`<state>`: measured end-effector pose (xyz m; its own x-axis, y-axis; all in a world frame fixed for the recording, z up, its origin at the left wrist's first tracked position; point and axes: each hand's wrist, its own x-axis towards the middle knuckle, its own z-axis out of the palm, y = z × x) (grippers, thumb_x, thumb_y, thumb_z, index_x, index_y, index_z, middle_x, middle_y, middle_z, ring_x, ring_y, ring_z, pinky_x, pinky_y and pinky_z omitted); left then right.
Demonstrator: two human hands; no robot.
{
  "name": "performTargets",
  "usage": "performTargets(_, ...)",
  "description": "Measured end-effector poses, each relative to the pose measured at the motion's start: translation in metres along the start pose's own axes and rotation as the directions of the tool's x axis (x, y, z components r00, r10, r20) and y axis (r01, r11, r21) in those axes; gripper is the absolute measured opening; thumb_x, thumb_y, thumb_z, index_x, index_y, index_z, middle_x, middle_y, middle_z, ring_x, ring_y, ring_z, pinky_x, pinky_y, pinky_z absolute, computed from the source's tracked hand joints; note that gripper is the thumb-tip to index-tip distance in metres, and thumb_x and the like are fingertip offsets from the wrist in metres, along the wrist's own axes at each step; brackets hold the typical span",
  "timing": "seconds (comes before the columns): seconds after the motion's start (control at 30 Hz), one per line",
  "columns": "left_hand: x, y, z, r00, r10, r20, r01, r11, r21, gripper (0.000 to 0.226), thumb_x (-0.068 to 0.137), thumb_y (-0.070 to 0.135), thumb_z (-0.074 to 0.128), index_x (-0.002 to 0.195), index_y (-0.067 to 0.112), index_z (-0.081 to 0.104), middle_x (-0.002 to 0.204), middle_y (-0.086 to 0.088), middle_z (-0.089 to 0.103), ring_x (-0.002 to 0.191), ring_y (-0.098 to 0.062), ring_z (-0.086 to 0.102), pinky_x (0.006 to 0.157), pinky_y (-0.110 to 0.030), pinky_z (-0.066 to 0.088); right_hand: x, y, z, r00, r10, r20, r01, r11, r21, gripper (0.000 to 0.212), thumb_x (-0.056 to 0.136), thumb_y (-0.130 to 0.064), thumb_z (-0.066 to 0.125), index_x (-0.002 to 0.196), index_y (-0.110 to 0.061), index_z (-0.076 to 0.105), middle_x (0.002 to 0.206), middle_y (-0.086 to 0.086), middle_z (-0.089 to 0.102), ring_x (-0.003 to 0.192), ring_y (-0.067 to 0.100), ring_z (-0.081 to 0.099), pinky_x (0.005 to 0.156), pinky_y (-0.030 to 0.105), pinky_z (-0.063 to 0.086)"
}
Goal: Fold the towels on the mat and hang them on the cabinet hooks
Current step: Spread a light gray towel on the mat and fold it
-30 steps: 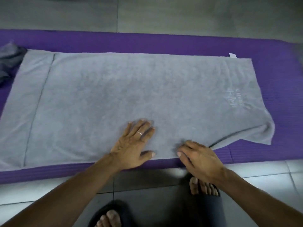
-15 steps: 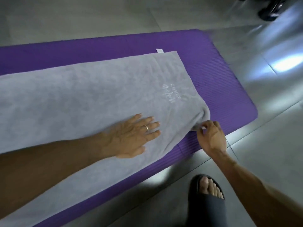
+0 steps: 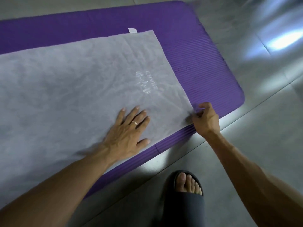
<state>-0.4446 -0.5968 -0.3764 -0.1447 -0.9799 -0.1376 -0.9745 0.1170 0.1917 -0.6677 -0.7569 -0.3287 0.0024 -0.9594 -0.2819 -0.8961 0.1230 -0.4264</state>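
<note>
My left hand (image 3: pixel 127 136) lies flat with fingers spread, pressing the grey towel (image 3: pixel 73 89), which covers the purple mat (image 3: pixel 205 63) across the left and centre of the frame. My right hand (image 3: pixel 205 119) has its grip pinching the towel's near right corner, right of centre.

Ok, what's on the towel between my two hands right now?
In the head view, only bare grey towel lies between the left hand, pressed flat, and the right hand pinching the towel's near right corner.
</note>
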Motion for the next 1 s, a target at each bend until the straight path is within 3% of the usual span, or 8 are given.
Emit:
performTargets(0.13,0.000,0.005,0.001,1.000,-0.023,-0.012,0.023,1.000,0.003,0.078,0.087,0.062,0.035,0.146,0.011,0.039,0.154,-0.010,0.035,0.146,-0.030,0.021,0.113,-0.059,0.021,-0.018,-0.007,0.012,0.895,-0.435,-0.097,0.381,0.861,-0.338,0.037,0.089,-0.026,0.052,0.124,-0.015,0.054,0.122,0.014,0.052,0.110,0.036,0.050,0.088,0.045,0.041)
performTargets(0.2,0.000,0.005,0.003,0.999,-0.032,-0.015,0.032,0.999,0.004,0.078,0.088,0.063,0.035,0.147,0.012,0.037,0.155,-0.010,0.033,0.147,-0.030,0.019,0.114,-0.058,0.020,-0.035,-0.015,0.028,0.769,-0.630,0.108,0.624,0.703,-0.342,0.052,0.094,-0.041,0.038,0.140,-0.018,0.044,0.145,0.012,0.042,0.132,0.033,0.039,0.101,0.045,0.036)
performTargets(0.27,-0.001,0.004,0.004,0.999,-0.044,-0.001,0.044,0.999,0.022,0.079,0.089,0.065,0.032,0.149,0.015,0.032,0.157,-0.008,0.028,0.148,-0.028,0.014,0.116,-0.056,0.017,-0.039,-0.012,0.043,0.692,-0.620,0.370,0.721,0.617,-0.315,0.064,0.097,-0.055,0.017,0.155,-0.027,0.014,0.163,0.004,0.008,0.150,0.023,0.006,0.120,0.045,0.012)
performTargets(0.37,-0.001,0.003,0.003,0.999,-0.031,0.014,0.030,0.999,0.024,0.079,0.089,0.066,0.029,0.150,0.017,0.029,0.158,-0.007,0.025,0.149,-0.027,0.011,0.116,-0.056,0.017,-0.022,0.016,0.043,0.744,-0.502,0.441,0.664,0.629,-0.404,0.067,0.091,-0.067,-0.005,0.150,-0.038,-0.020,0.159,-0.009,-0.026,0.145,0.013,-0.026,0.120,0.046,-0.011)
performTargets(0.57,0.018,-0.003,-0.008,0.996,-0.080,-0.031,0.081,0.997,0.017,0.074,0.088,0.061,0.030,0.145,0.014,0.040,0.154,-0.010,0.034,0.145,-0.028,0.024,0.114,-0.056,0.025,0.032,0.005,0.017,0.859,-0.407,0.310,0.510,0.641,-0.574,0.071,0.093,-0.059,0.001,0.155,-0.025,-0.006,0.163,0.004,-0.012,0.149,0.025,-0.013,0.119,0.052,-0.008)
performTargets(0.73,0.066,-0.027,-0.028,0.950,-0.293,-0.108,0.287,0.955,-0.072,0.070,0.087,0.048,0.030,0.145,0.010,0.040,0.153,-0.011,0.035,0.143,-0.031,0.026,0.114,-0.055,0.019,0.035,-0.065,0.042,0.737,-0.634,0.233,0.670,0.640,-0.377,0.065,0.096,-0.044,0.020,0.154,-0.014,0.017,0.163,0.010,0.010,0.150,0.028,0.006,0.119,0.048,0.006)
performTargets(0.9,0.096,-0.074,-0.035,0.872,-0.473,-0.125,0.462,0.880,-0.113,0.067,0.095,0.046,0.036,0.153,0.015,0.021,0.161,-0.006,0.014,0.148,-0.029,0.006,0.117,-0.052,0.001,0.068,-0.092,0.067,0.520,-0.737,0.432,0.851,0.402,-0.338,0.064,0.098,-0.050,0.021,0.155,-0.021,0.016,0.164,0.001,0.008,0.150,0.021,0.006,0.120,0.051,0.010)
performTargets(1.0,0.108,-0.096,-0.036,0.831,-0.545,-0.113,0.535,0.838,-0.106,0.072,0.092,0.055,0.029,0.153,0.017,0.019,0.162,-0.004,0.011,0.148,-0.028,0.003,0.117,-0.054,0.000,0.113,-0.087,0.059,0.652,-0.686,0.324,0.745,0.498,-0.443,0.070,0.094,-0.055,0.016,0.154,-0.019,0.021,0.162,0.002,0.016,0.149,0.023,0.013,0.118,0.057,0.010)
